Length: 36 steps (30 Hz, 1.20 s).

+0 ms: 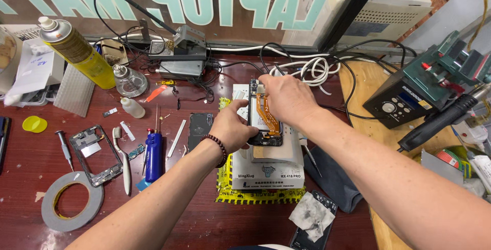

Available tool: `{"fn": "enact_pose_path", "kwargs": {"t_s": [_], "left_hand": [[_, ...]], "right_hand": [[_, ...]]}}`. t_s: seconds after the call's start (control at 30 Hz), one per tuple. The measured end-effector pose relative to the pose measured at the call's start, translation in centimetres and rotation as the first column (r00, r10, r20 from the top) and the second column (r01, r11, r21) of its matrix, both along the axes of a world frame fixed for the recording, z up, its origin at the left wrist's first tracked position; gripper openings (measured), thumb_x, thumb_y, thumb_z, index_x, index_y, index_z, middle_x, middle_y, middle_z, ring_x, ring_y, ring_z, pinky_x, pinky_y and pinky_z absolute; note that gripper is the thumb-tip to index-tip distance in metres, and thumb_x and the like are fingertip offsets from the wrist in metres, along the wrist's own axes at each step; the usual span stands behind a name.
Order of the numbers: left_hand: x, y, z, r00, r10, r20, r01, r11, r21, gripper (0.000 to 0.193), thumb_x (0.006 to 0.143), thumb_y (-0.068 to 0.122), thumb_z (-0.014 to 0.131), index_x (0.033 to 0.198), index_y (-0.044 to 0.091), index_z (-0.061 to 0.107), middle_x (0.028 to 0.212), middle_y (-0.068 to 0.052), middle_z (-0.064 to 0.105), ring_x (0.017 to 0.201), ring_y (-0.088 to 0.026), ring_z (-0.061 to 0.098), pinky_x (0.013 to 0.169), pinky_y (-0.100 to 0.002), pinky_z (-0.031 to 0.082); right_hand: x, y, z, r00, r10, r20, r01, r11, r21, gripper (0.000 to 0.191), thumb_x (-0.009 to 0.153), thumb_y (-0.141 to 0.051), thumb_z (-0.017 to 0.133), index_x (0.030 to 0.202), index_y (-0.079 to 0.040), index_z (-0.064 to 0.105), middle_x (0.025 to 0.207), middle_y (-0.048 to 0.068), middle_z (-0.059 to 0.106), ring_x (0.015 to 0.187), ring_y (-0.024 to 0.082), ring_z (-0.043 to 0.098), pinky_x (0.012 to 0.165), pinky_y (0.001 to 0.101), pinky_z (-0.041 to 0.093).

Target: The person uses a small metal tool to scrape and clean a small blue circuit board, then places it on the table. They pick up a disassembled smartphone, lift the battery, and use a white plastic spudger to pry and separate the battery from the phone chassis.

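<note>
An opened phone [265,122] with its back off and an orange flex cable showing lies on a white box-shaped work stand [266,173] in the middle of the dark red table. My left hand [232,127] grips the phone's left edge, thumb and fingers around it; a bead bracelet is on that wrist. My right hand [286,96] rests on the phone's upper end, fingers pressing at the top edge. What the right fingertips pinch is hidden.
To the left lie a blue lighter-like tool [153,155], a phone frame [94,155], a roll of tape [69,201], a screwdriver [64,148] and a yellow spray can [76,50]. A hot-air station [409,99] stands right. Cables run behind. A crumpled wipe [312,214] lies in front.
</note>
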State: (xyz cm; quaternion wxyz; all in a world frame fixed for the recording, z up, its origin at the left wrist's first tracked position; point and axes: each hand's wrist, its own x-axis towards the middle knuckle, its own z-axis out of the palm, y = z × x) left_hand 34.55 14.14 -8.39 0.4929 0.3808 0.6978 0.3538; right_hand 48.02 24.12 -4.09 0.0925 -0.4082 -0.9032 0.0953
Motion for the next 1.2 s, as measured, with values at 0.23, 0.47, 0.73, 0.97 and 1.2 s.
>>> {"fn": "enact_pose_path", "kwargs": {"t_s": [0.23, 0.47, 0.73, 0.97, 1.2], "left_hand": [[-0.2, -0.3, 0.6, 1.0, -0.016, 0.009, 0.016, 1.0, 0.006, 0.079, 0.077, 0.0, 0.078, 0.148, 0.013, 0.045, 0.09, -0.008, 0.066, 0.068, -0.018, 0.072, 0.051, -0.033, 0.063], [-0.2, -0.2, 0.9, 0.999, -0.041, 0.003, 0.041, 0.999, -0.013, 0.078, 0.077, 0.002, 0.076, 0.148, 0.012, 0.045, 0.089, -0.01, 0.07, 0.064, -0.018, 0.071, 0.049, -0.032, 0.061], [-0.1, -0.2, 0.9, 0.999, -0.039, -0.011, 0.039, 0.999, -0.013, 0.077, 0.076, 0.001, 0.075, 0.147, 0.012, 0.046, 0.085, -0.009, 0.07, 0.059, -0.018, 0.07, 0.048, -0.033, 0.06], [0.0, -0.1, 1.0, 0.997, -0.051, -0.058, 0.051, 0.999, -0.01, 0.078, 0.076, 0.003, 0.075, 0.148, 0.012, 0.046, 0.085, -0.009, 0.07, 0.058, -0.019, 0.07, 0.047, -0.033, 0.06], [0.1, -0.1, 1.0, 0.995, -0.058, -0.083, 0.057, 0.998, -0.018, 0.078, 0.076, 0.003, 0.075, 0.148, 0.014, 0.047, 0.087, -0.008, 0.069, 0.062, -0.018, 0.07, 0.049, -0.033, 0.061]], "right_hand": [[0.3, 2.6, 0.0, 0.995, 0.059, -0.083, -0.072, 0.982, -0.174, 0.047, 0.078, -0.006, 0.066, 0.124, -0.009, 0.07, 0.092, 0.008, 0.077, 0.091, 0.029, 0.074, 0.085, 0.0412, 0.056], [0.0, 2.0, 0.3, 0.984, 0.058, -0.171, -0.089, 0.98, -0.179, 0.047, 0.079, -0.006, 0.065, 0.126, -0.007, 0.069, 0.094, 0.009, 0.078, 0.093, 0.029, 0.074, 0.087, 0.0394, 0.057], [-0.5, 0.3, 0.0, 0.975, -0.009, -0.22, -0.019, 0.992, -0.126, 0.045, 0.081, -0.007, 0.066, 0.125, -0.007, 0.068, 0.094, 0.01, 0.078, 0.088, 0.031, 0.076, 0.081, 0.0405, 0.059], [-0.8, -1.6, -0.4, 0.999, -0.017, -0.04, 0.019, 0.998, 0.064, 0.033, 0.09, -0.007, 0.063, 0.122, -0.008, 0.071, 0.093, 0.018, 0.075, 0.088, 0.038, 0.072, 0.08, 0.047, 0.056], [-0.5, 2.4, -1.5, 0.975, 0.1, -0.197, -0.126, 0.984, -0.125, 0.054, 0.073, -0.002, 0.069, 0.126, -0.004, 0.068, 0.089, 0.012, 0.078, 0.081, 0.03, 0.075, 0.076, 0.0424, 0.059]]}}
